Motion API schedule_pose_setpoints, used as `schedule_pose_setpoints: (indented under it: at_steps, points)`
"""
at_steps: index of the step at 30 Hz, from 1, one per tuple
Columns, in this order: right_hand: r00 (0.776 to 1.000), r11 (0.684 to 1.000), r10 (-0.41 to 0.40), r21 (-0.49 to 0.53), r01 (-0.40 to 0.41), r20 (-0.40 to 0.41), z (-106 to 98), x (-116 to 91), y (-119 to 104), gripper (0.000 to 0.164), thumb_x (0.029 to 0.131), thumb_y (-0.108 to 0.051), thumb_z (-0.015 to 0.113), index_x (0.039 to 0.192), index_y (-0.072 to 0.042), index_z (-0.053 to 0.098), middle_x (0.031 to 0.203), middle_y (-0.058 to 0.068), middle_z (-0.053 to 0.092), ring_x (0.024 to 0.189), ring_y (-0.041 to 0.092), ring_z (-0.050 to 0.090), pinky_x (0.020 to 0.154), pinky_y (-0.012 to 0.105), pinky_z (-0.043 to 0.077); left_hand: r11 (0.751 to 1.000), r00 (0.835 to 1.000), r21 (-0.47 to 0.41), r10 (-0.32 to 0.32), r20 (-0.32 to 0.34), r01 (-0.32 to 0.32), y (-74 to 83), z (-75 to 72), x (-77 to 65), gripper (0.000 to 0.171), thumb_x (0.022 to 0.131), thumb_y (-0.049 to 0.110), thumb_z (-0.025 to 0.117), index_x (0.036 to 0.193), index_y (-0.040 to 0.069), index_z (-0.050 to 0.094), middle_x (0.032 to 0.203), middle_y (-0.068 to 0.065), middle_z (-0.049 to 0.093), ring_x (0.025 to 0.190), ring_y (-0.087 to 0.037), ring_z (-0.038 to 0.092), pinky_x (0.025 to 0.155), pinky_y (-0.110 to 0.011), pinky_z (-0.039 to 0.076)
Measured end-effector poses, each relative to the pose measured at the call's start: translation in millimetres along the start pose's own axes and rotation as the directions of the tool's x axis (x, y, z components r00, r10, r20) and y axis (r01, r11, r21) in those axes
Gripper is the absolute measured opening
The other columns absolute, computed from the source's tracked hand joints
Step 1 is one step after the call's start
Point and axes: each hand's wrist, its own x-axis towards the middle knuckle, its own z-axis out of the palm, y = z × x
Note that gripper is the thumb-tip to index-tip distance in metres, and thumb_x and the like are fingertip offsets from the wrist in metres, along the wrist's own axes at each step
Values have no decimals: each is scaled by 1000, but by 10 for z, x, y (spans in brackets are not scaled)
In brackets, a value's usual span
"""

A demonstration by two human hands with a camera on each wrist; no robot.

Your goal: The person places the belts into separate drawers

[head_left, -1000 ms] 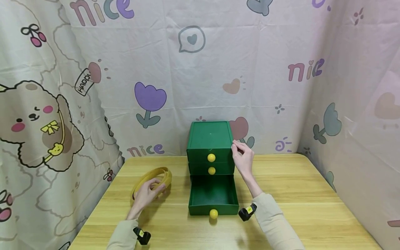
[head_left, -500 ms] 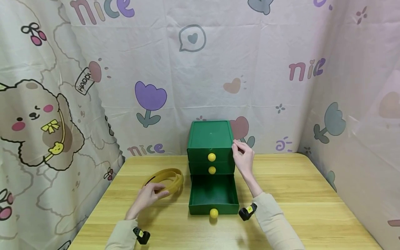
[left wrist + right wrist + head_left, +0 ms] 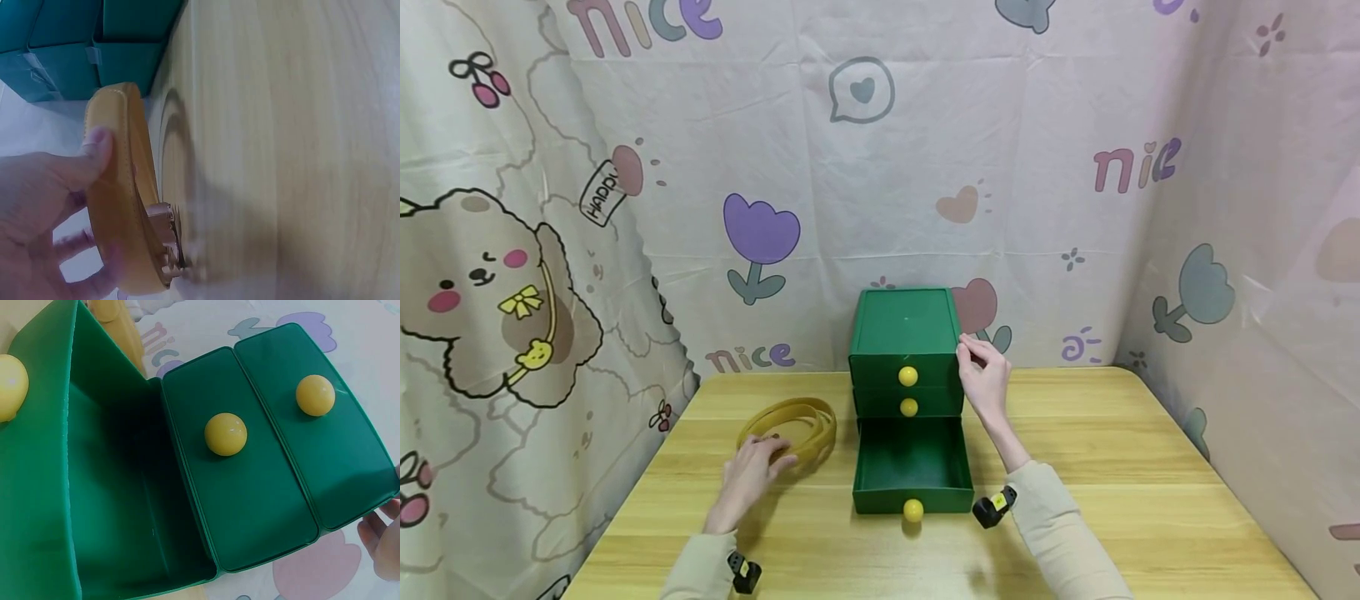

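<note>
A yellow belt [image 3: 825, 437] lies coiled in a loop at the left of the drawer cabinet. My left hand [image 3: 748, 479] grips its near side. In the left wrist view the thumb presses the outer face of the belt [image 3: 111, 194] with fingers behind it, and a metal buckle [image 3: 165, 228] shows close over the table. The green cabinet [image 3: 906, 321] has yellow ball knobs, and its bottom drawer [image 3: 880, 502] is pulled out. My right hand [image 3: 985, 379] holds the cabinet's upper right edge; in the right wrist view its curled fingers [image 3: 390, 547] are partly cut off.
Two upper drawers [image 3: 244, 462] are closed above the pulled-out one. The wooden table [image 3: 1097, 467] extends on both sides of the cabinet. A printed cloth [image 3: 880, 200] hangs behind the table and at its sides.
The belt has shifted to the right towards the cabinet with my left hand, then slightly back left and away from me. My right hand and the cabinet stay put.
</note>
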Motion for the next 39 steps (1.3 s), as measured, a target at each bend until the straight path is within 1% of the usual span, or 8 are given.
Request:
schedule_pose_setpoints:
  at_steps: [4, 7, 13, 17, 23, 29, 33, 39]
  points:
    - [1000, 1000, 2, -4, -2, 2, -1, 3, 4, 24, 94, 4, 61, 114, 14, 70, 115, 32, 70, 100, 45, 70, 80, 8, 52, 994, 1000, -109, 12, 24, -9, -26, 9, 37, 23, 90, 29, 74, 108, 15, 71, 99, -4, 75, 89, -23, 68, 70, -39, 52]
    - [1000, 1000, 9, 0, -9, 5, 8, 21, 72, 23, 94, 4, 62, 113, 14, 70, 115, 31, 71, 100, 44, 71, 80, 11, 53, 975, 999, -222, 8, 47, 2, -57, 29, 64, 17, 90, 23, 74, 102, 13, 68, 91, -2, 71, 80, -13, 61, 72, -30, 50]
    - [1000, 1000, 22, 5, -22, -12, 63, 77, 362, 23, 95, -1, 63, 114, 10, 72, 117, 27, 72, 102, 42, 71, 81, 9, 51, 939, 999, -341, -41, 20, 45, -88, 63, 69, 16, 88, 24, 78, 99, 14, 71, 103, -5, 76, 89, -8, 62, 80, -24, 50]
    - [999, 1000, 23, 13, -23, -26, 71, 91, 435, 22, 95, -4, 65, 113, 5, 75, 116, 22, 74, 102, 37, 72, 79, 3, 48, 913, 999, -404, -48, 6, 46, -43, 48, 62, 19, 87, 25, 79, 101, 14, 73, 100, -4, 76, 82, -4, 60, 74, -21, 49]
    - [1000, 1000, 13, 17, -13, -22, 67, 96, 445, 22, 94, -6, 66, 112, 3, 76, 115, 18, 75, 102, 35, 73, 78, 2, 48, 898, 999, -438, 23, -36, -36, 51, -14, 58, 19, 85, 22, 80, 99, 11, 74, 87, -2, 74, 67, 1, 53, 60, -20, 46]
    - [1000, 1000, 21, 22, -21, -20, 69, 93, 449, 23, 95, -6, 66, 113, 3, 75, 117, 20, 74, 102, 36, 72, 78, 3, 49, 891, 989, -429, 135, -62, -148, 88, -96, 67, 18, 85, 18, 80, 100, 11, 74, 87, -3, 72, 67, 2, 53, 57, -21, 47]
    - [999, 999, 29, 19, -28, -20, 68, 90, 447, 23, 95, -7, 66, 114, 3, 75, 118, 21, 74, 103, 35, 72, 78, 4, 49, 879, 981, -438, 192, -32, -186, 77, -179, 48, 19, 87, 18, 78, 103, 10, 74, 87, 0, 70, 65, 1, 52, 58, -21, 47]
    - [999, 999, 41, 16, -41, -23, 77, 92, 429, 23, 95, -4, 66, 113, 6, 74, 117, 23, 73, 104, 37, 72, 79, 5, 48, 868, 975, -462, 219, 32, -180, 52, -333, -11, 18, 88, 19, 78, 104, 13, 74, 94, -1, 72, 69, 2, 52, 60, -21, 47]
